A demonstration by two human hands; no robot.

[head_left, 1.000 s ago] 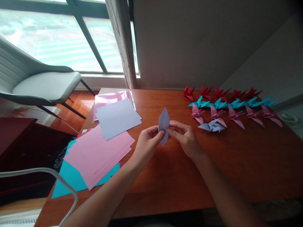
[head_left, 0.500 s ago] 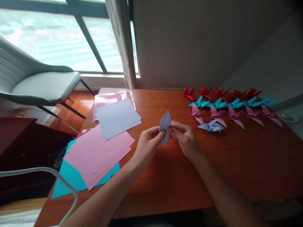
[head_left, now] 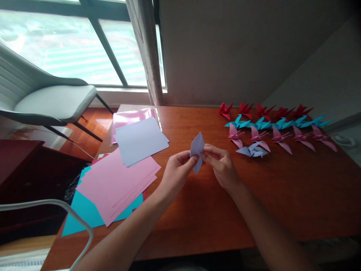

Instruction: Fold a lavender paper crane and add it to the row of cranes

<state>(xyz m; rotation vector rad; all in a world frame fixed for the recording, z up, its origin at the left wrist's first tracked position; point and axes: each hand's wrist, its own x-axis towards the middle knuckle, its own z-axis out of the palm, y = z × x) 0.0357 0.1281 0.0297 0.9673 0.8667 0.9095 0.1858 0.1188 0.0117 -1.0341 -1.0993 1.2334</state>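
A pale lavender folded paper (head_left: 198,143), shaped like a narrow diamond, is held upright above the table between both hands. My left hand (head_left: 180,164) pinches its left side, thumb across the front. At its right edge, the fingertips of my right hand (head_left: 221,165) are closed on the same paper; the fingertips are partly hidden behind it. To the right of my hands, a finished lavender paper crane (head_left: 253,150) rests on the table, in front of rows of pink cranes (head_left: 280,139), blue cranes (head_left: 282,123) and red cranes (head_left: 264,110).
Left of my hands lie lavender sheets (head_left: 142,141), overlapping pink sheets (head_left: 121,184) and blue sheets (head_left: 81,216). A shiny pink packet (head_left: 132,116) sits behind them on the wooden table (head_left: 203,222). A white curved tube (head_left: 76,216) crosses the lower left. A grey chair (head_left: 56,101) stands by the window.
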